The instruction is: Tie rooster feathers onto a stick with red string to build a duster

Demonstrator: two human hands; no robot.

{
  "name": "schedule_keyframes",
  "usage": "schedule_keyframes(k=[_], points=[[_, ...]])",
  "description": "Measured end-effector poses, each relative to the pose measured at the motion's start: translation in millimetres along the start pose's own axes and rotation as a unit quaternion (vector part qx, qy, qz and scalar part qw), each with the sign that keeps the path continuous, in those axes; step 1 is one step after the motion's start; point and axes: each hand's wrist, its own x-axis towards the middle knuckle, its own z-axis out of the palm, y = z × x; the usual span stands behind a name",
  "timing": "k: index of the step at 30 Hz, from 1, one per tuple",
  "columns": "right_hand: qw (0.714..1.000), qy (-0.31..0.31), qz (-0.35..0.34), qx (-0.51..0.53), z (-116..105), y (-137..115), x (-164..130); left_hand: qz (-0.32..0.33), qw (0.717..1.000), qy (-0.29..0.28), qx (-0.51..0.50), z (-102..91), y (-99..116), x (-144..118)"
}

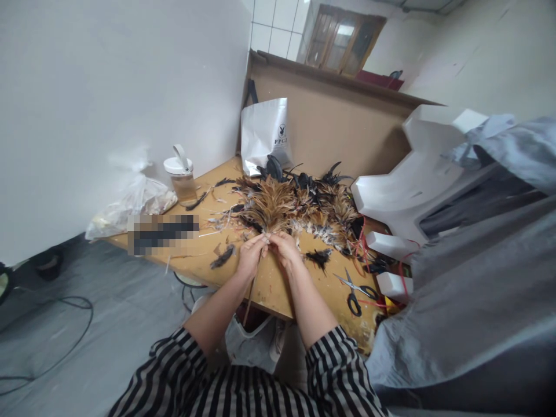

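Observation:
Both my hands meet at the near end of a fluffy tuft of brown feathers (270,202), fingers pinched together at its base. A thin stick (253,284) runs from under my fingers down past the table's front edge, so the piece looks like a feather duster. My left hand (251,256) is closed round the stick just below the feathers. Beside it, my right hand (284,249) is closed on the feather base with fingertips touching the left ones. What exactly lies between the fingertips is too small to tell.
Loose brown and black feathers (334,202) spread behind my hands on the wooden table (273,289). Black-handled scissors (356,289) lie open at right, near red string (359,246). A lidded jar (182,182), plastic bag (134,200) and silver bag (264,136) stand behind. White foam (386,191) borders the right.

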Motion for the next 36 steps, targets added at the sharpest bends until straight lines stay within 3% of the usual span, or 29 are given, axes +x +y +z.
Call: schedule_keyframes(k=[3, 8, 16, 22, 28, 31, 34, 36], points=[[0.997, -0.019, 0.035, 0.061, -2.1, -1.4, -0.7, 0.004, 1.000, 0.001, 0.015, 0.6, 0.2, -0.7], [0.994, -0.055, 0.048, 0.078, -6.1, -1.3, -0.1, 0.019, 0.998, -0.011, 0.065, -1.0, -2.4, 0.6], [0.993, -0.059, 0.070, 0.076, -9.4, -2.7, -0.4, 0.035, 0.994, -0.009, 0.100, -5.5, -8.0, 1.7], [0.994, -0.025, 0.042, 0.097, -12.9, -1.8, -7.5, 0.031, 0.994, -0.013, 0.106, -4.8, -10.3, 1.2], [0.996, -0.016, 0.048, -0.069, -23.2, -9.4, -29.6, 0.042, 0.993, 0.012, 0.112, -4.0, 3.4, 0.0], [0.991, -0.016, -0.035, -0.129, -20.1, -12.4, -41.5, 0.060, 0.983, -0.007, 0.173, -3.6, 10.4, -1.4], [0.974, 0.003, -0.151, -0.169, -10.1, -15.1, -50.7, 0.119, 0.964, -0.029, 0.236, 0.0, 15.1, -7.9], [0.962, 0.013, -0.182, -0.203, -2.3, -18.1, -55.1, 0.156, 0.953, -0.037, 0.258, 3.1, 18.1, -13.9]])
